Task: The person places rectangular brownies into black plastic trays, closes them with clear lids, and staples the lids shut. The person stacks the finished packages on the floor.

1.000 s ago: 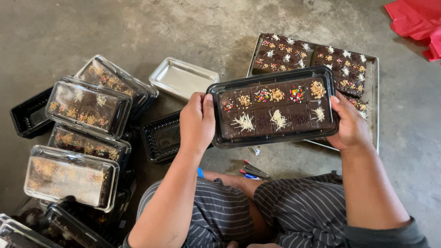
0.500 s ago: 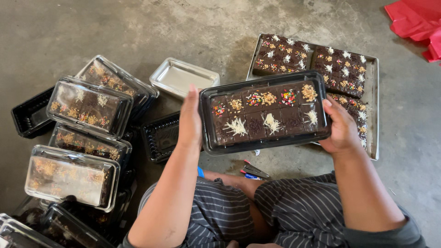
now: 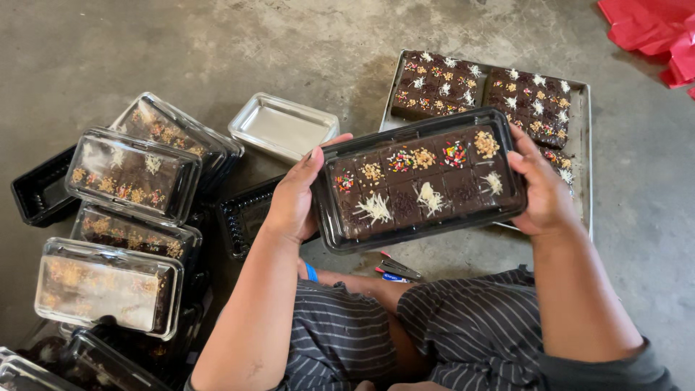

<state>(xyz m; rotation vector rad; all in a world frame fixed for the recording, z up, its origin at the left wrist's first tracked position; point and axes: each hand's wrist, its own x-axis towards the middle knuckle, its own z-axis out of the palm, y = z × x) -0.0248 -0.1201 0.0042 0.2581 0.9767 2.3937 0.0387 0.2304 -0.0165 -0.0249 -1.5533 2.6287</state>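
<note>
Far left: a stack of closed brownie boxes (image 3: 132,176) with clear lids, piled on the concrete floor (image 3: 145,51); toppings show through the lids.
Behind the stack: an empty black tray (image 3: 36,195) at the left edge, partly hidden by the boxes.
Lower left: a clear-lidded box (image 3: 105,286) lying nearest the camera, its contents pale under glare.
Centre back: a clear plastic lid (image 3: 282,128) resting alone on the floor, hollow side up.
Below the lid: another empty black tray (image 3: 246,213), partly covered by the left wrist.
Left hand (image 3: 297,195): clasped on the left end of the held box, thumb over the rim, fingers underneath.
Held box (image 3: 420,177): a black tray of decorated brownies under a clear lid, raised above the floor and the lap, tilted slightly up to the right.
Under the box: a small stapler (image 3: 394,269) on the floor by the striped trousers (image 3: 449,333).
Right hand (image 3: 539,192): gripping the box's right end, fingers curled over the top edge.
Behind the box: a metal baking sheet (image 3: 583,145) with two slabs of topped brownies (image 3: 481,90).
Top right: red cloth (image 3: 655,32) at the corner.
</note>
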